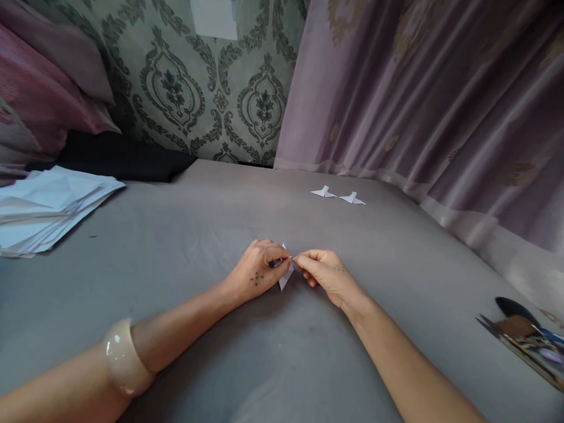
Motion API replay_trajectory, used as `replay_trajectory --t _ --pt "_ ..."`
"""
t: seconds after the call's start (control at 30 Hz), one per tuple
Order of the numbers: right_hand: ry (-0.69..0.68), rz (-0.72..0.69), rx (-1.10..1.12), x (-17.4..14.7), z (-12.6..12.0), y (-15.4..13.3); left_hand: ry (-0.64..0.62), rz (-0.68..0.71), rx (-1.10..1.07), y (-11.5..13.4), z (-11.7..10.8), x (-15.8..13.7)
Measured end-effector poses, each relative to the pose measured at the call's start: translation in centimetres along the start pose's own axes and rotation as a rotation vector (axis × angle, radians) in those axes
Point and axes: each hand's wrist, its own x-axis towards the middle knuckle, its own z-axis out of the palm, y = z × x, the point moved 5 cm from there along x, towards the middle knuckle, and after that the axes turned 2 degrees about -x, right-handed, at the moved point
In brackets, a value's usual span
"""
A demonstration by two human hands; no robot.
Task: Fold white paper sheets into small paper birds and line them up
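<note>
1. Grey surface [198, 235] fills the foreground.
2. At its middle, a small white paper [285, 282], folded to sharp points top and bottom, shows between left hand [253, 269] and right hand [326, 273], its centre partly covered.
3. Left hand pinches it; right hand's thumb and finger nip its right edge.
4. Farther off, two winged white folds [325, 192] lie nearly tip to tip.
5. Behind hangs a curtain [335, 117].

Left fingers [282, 268], right fingers [307, 264] in pinches
</note>
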Motion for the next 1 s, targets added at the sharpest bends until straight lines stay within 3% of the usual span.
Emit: replay_trajectory --t 0.27,0.4,0.73,0.87,1.0 --pt "-0.02 -0.011 0.025 -0.1 0.0 -0.1 -0.011 -0.01 -0.005 0.1 0.1 0.0" --pt "-0.024 -0.011 0.049 0.0 -0.4 0.4 -0.008 -0.081 -0.049 -0.1 -0.2 0.0" --pt "0.041 -0.012 0.037 -0.3 -1.2 0.7 -0.061 -0.193 0.099 -1.3 -0.5 -0.7" --pt "0.088 -0.12 -0.074 -0.6 -1.0 0.1 0.031 -0.319 0.103 -1.9 -0.9 -0.9" --pt "0.111 -0.335 -0.216 -1.0 -0.5 -0.6 0.016 -0.296 0.126 -1.5 -0.9 -0.7"
